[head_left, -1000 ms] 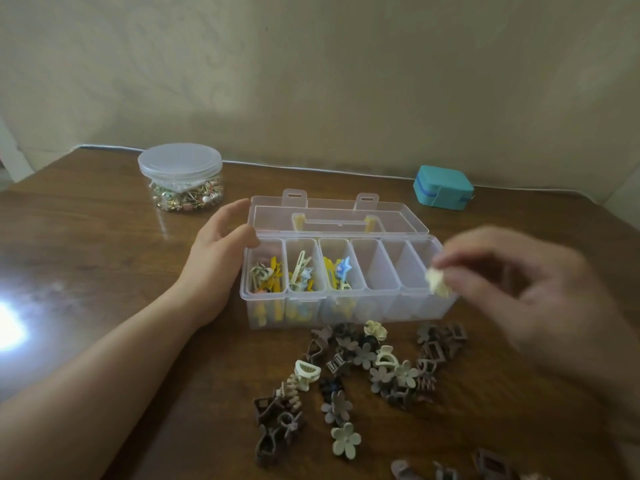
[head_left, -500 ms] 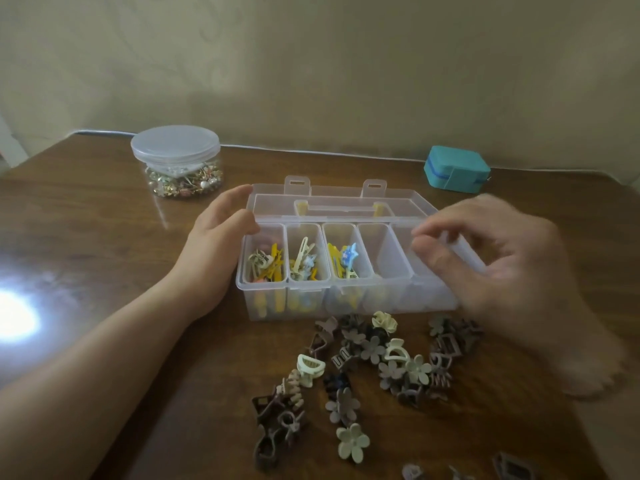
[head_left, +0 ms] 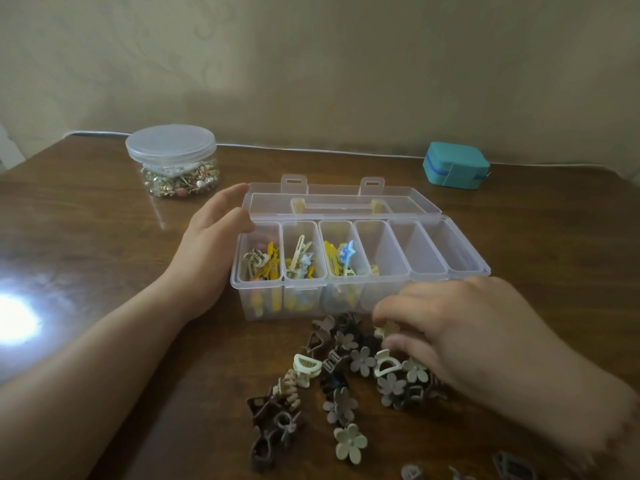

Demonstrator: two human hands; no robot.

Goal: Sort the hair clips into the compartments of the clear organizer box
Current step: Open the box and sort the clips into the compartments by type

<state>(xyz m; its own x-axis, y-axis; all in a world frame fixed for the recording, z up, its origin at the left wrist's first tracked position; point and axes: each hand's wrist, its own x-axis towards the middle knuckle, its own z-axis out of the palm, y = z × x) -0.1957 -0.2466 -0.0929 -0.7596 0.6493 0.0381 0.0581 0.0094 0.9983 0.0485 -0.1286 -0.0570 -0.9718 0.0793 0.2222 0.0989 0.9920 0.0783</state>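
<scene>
The clear organizer box (head_left: 302,287) stands open at the table's middle, its lid (head_left: 341,195) folded back. Its three left compartments hold yellow, cream and blue clips, and a small cream clip (head_left: 374,270) lies in the fourth. The two right compartments look empty. My left hand (head_left: 207,254) grips the box's left end, thumb on the rim. In front of the box lies a pile of brown, grey and cream hair clips (head_left: 341,405). My right hand (head_left: 467,334) is down on the pile's right side, thumb and forefinger pinched on a cream clip (head_left: 388,329) at its top.
A lidded clear jar (head_left: 173,161) of small gold and pearl pieces stands at the back left. At the back right, near the wall, sits a teal case (head_left: 455,168). More dark clips (head_left: 512,467) lie at the bottom right. Glare marks the brown table (head_left: 86,220) at left.
My right hand carried a cream clip over the box, let it go into the fourth compartment, then came down onto the pile. My left hand stayed on the box.
</scene>
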